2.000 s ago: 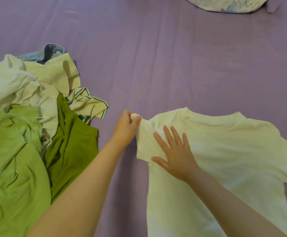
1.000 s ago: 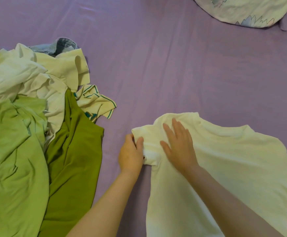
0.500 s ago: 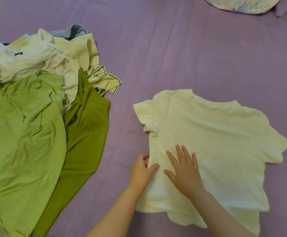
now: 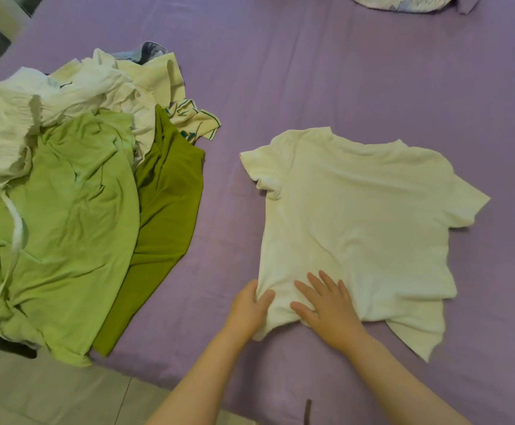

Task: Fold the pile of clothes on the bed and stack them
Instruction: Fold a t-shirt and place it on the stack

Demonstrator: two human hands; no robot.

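A cream T-shirt (image 4: 357,216) lies spread flat on the purple bed sheet (image 4: 311,72), neck away from me, both sleeves out. My left hand (image 4: 248,308) pinches the shirt's lower left side edge near the hem, thumb on top of the fabric. Just to its right, my right hand (image 4: 326,305) lies flat on the shirt with fingers spread, pressing the cloth down. The unfolded pile of clothes (image 4: 66,194) sits to the left: light green and olive green garments in front, white and cream ones behind.
The bed's near edge runs across the bottom, with tiled floor (image 4: 50,391) below it at the lower left. A patterned pillow (image 4: 403,1) shows at the top edge. Bare sheet lies between the pile and the shirt.
Both hands moved from the shirt's left sleeve down along its left side to the hem corner. The shirt now lies flatter and more spread out.
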